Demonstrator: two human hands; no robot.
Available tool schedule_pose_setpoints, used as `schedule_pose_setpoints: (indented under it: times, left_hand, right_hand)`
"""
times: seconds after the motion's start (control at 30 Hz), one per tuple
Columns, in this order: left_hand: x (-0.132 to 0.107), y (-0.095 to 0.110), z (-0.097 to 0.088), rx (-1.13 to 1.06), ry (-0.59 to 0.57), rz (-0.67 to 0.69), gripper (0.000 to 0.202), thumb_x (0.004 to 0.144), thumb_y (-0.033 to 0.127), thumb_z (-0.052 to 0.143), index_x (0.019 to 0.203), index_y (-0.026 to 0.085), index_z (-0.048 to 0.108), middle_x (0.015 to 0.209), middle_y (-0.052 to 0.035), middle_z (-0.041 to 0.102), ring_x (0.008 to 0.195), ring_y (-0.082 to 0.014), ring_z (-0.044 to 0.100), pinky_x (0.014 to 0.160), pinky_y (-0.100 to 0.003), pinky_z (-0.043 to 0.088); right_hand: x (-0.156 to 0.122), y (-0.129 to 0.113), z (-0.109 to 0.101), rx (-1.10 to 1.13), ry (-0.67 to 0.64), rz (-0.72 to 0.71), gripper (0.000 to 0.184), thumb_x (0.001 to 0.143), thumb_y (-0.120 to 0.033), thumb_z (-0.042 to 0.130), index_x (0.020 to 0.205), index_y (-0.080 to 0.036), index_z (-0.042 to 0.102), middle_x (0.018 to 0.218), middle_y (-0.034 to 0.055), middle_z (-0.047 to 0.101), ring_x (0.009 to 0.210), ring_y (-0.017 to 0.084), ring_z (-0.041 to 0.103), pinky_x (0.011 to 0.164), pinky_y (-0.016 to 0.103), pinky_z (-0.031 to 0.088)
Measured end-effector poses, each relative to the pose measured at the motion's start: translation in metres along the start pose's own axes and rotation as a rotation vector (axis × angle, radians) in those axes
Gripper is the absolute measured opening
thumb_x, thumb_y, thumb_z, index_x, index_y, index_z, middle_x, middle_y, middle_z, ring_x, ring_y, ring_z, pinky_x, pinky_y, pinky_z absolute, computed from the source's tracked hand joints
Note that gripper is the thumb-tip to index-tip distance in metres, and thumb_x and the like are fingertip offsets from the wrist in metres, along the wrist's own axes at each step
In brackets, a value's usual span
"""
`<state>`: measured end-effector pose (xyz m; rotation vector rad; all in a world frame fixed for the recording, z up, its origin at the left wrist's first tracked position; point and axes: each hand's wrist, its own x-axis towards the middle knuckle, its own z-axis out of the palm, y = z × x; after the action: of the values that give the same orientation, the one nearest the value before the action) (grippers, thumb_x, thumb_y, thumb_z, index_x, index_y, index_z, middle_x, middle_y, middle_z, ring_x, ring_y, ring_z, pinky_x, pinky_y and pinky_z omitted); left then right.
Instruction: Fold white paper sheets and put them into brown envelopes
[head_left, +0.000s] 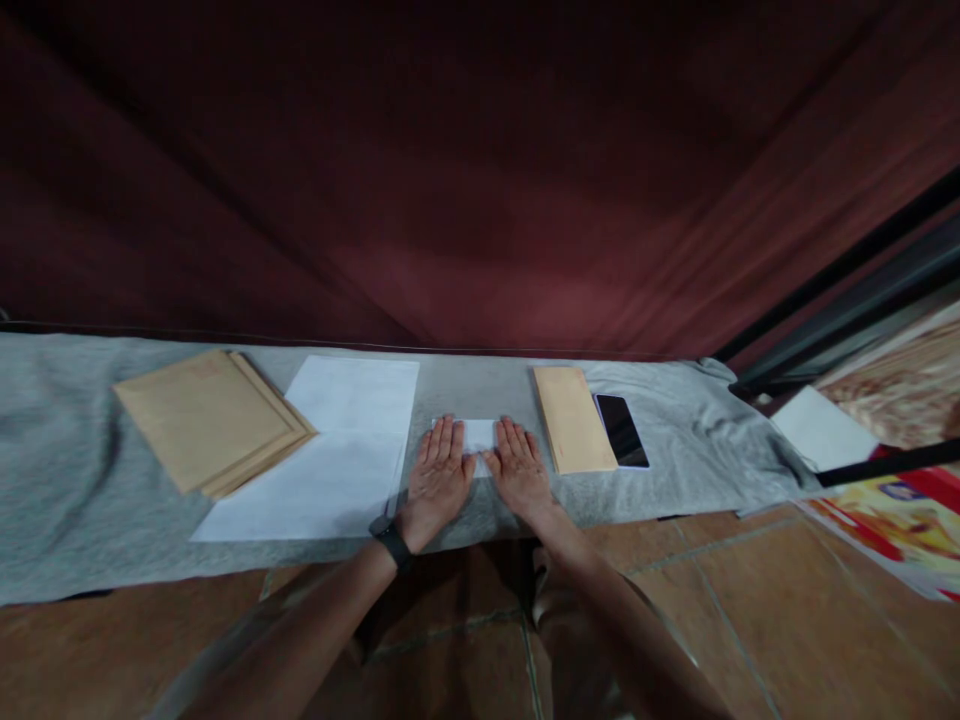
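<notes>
A small folded white sheet of paper lies on the grey cloth in front of me. My left hand rests flat on its left part, fingers stretched out, a dark watch on the wrist. On its right part lies my right hand, also flat with the fingers extended. The thumbs come close together over the paper's middle. Both palms hide the sheet's sides. Left of my hands are larger white sheets, and to the right is a brown envelope.
A stack of brown envelopes overlaps the white sheets at the left. A phone with a dark screen lies beside the single envelope. Grey cloth covers the surface. Behind it hangs a dark red curtain. Colourful packaging sits at the right.
</notes>
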<state>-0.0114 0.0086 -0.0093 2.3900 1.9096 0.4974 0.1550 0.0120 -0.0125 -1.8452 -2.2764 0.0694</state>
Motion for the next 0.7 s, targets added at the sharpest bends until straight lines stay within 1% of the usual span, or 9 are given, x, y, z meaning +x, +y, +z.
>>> schedule_pose_setpoints:
  times: [0.17,0.27,0.33,0.43,0.5,0.63,0.7]
  left_hand:
    - [-0.006,-0.009,0.004,0.026,0.028,-0.034,0.067,0.099,0.04,0.04,0.153,0.002,0.036,0.162,-0.0221,0.033,0.152,-0.0307,0.028,0.124,-0.049,0.027]
    - [-0.011,-0.01,0.003,0.032,0.056,-0.044,0.069,0.099,0.041,0.039,0.153,-0.001,0.034,0.161,-0.0238,0.034,0.153,-0.0312,0.027,0.123,-0.05,0.028]
    - [-0.015,-0.006,0.001,0.033,0.07,-0.002,0.067,0.1,0.04,0.038,0.153,-0.001,0.034,0.161,-0.0233,0.034,0.153,-0.0305,0.025,0.124,-0.05,0.026]
    - [-0.022,0.003,-0.004,0.005,0.064,0.118,0.062,0.101,0.037,0.037,0.155,0.006,0.034,0.161,-0.018,0.036,0.154,-0.0272,0.025,0.125,-0.048,0.024]
    - [-0.025,0.008,-0.006,-0.019,0.042,0.165,0.063,0.101,0.04,0.039,0.155,0.01,0.034,0.161,-0.0169,0.037,0.153,-0.0271,0.027,0.124,-0.048,0.027]
    - [-0.029,0.01,-0.005,-0.036,-0.009,0.17,0.065,0.1,0.046,0.04,0.153,0.008,0.038,0.162,-0.0195,0.035,0.153,-0.0292,0.027,0.124,-0.049,0.027]
    - [-0.03,0.009,-0.004,-0.043,-0.012,0.161,0.064,0.1,0.047,0.04,0.154,0.011,0.038,0.162,-0.0186,0.034,0.153,-0.0291,0.028,0.124,-0.051,0.026]
  right_hand:
    - [-0.004,0.006,0.001,-0.04,0.024,-0.003,0.062,0.107,-0.044,0.033,0.157,-0.007,0.032,0.163,0.0143,0.031,0.151,0.027,0.031,0.123,0.044,0.023]
    - [-0.005,0.007,0.002,-0.057,0.039,-0.005,0.063,0.107,-0.043,0.034,0.156,-0.005,0.033,0.163,0.0165,0.032,0.151,0.028,0.031,0.122,0.044,0.025]
    - [-0.006,0.007,0.004,-0.059,0.052,-0.01,0.063,0.107,-0.042,0.035,0.156,-0.004,0.033,0.162,0.0182,0.033,0.151,0.028,0.032,0.122,0.045,0.026]
    - [-0.007,0.007,0.007,-0.054,0.076,-0.017,0.061,0.106,-0.041,0.035,0.156,-0.006,0.033,0.162,0.0188,0.034,0.15,0.028,0.033,0.121,0.048,0.027]
    - [-0.008,0.007,0.008,-0.056,0.089,-0.025,0.061,0.106,-0.04,0.035,0.156,-0.006,0.034,0.162,0.0189,0.033,0.15,0.029,0.033,0.121,0.048,0.027]
    - [-0.009,0.009,0.007,-0.05,0.097,-0.04,0.06,0.105,-0.038,0.037,0.155,-0.004,0.036,0.161,0.0197,0.035,0.15,0.029,0.033,0.121,0.048,0.029]
    - [-0.011,0.01,0.005,-0.027,0.115,-0.028,0.058,0.105,-0.036,0.037,0.155,-0.006,0.037,0.16,0.0194,0.037,0.15,0.028,0.034,0.121,0.049,0.03]
